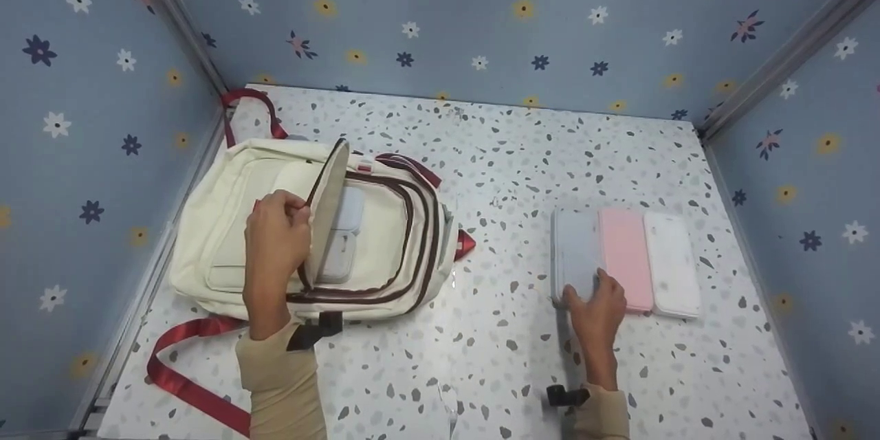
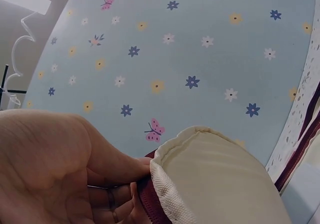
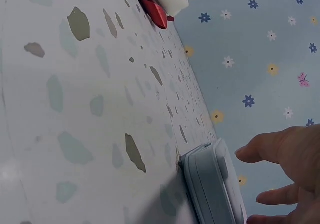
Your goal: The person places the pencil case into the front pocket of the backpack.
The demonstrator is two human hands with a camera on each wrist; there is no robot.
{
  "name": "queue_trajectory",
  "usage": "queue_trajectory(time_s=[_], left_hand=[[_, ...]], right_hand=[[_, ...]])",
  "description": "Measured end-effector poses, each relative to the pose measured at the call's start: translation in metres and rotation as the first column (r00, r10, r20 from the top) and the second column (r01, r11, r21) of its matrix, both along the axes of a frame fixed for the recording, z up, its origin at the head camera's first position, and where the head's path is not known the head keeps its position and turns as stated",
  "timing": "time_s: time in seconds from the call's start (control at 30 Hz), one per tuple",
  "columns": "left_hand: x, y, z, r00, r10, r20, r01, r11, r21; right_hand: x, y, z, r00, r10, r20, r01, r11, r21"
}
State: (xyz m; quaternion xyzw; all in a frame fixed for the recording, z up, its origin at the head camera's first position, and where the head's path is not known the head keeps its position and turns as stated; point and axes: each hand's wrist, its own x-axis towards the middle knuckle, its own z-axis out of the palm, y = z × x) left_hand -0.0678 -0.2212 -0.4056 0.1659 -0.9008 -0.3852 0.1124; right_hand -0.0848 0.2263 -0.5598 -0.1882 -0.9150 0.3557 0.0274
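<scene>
A cream backpack (image 1: 381, 240) with dark red zips lies on the table at the left. My left hand (image 1: 275, 234) pinches the edge of its front flap (image 2: 215, 169) between thumb and fingers and holds it raised. Inside the opening sit a light blue case (image 1: 349, 207) and a pale grey one (image 1: 338, 258). At the right, a light blue zipped case (image 1: 576, 240) lies beside a pink case (image 1: 624, 258) and a white case (image 1: 672, 265). Over the light blue case's near end, my right hand (image 1: 597, 309) has its thumb and fingers spread, fingertips close to its top.
Red straps (image 1: 196, 399) trail from the backpack across the speckled table (image 1: 481, 357). A red tab (image 1: 465, 245) sticks out toward the cases. Flower-patterned panels (image 1: 454, 27) stand around the back and both sides, with metal posts at the corners.
</scene>
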Motion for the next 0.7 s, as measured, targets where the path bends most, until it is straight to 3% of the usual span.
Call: queue_trajectory(time_s=[0.27,0.5,0.7], left_hand=[[-0.001,0.000,0.001,1.000,-0.006,-0.005,0.006,1.000,-0.003],[-0.001,-0.002,0.002,1.000,-0.002,0.025,0.003,1.000,-0.013],[-0.001,-0.003,0.001,0.999,0.003,0.043,-0.002,1.000,-0.014]], right_hand=[[0.003,-0.003,-0.001,0.998,-0.002,0.059,0.002,1.000,0.005],[0.006,-0.011,-0.001,0.998,-0.007,0.068,0.002,0.998,0.070],[0.006,-0.017,0.000,0.992,-0.003,0.129,-0.009,0.996,0.092]])
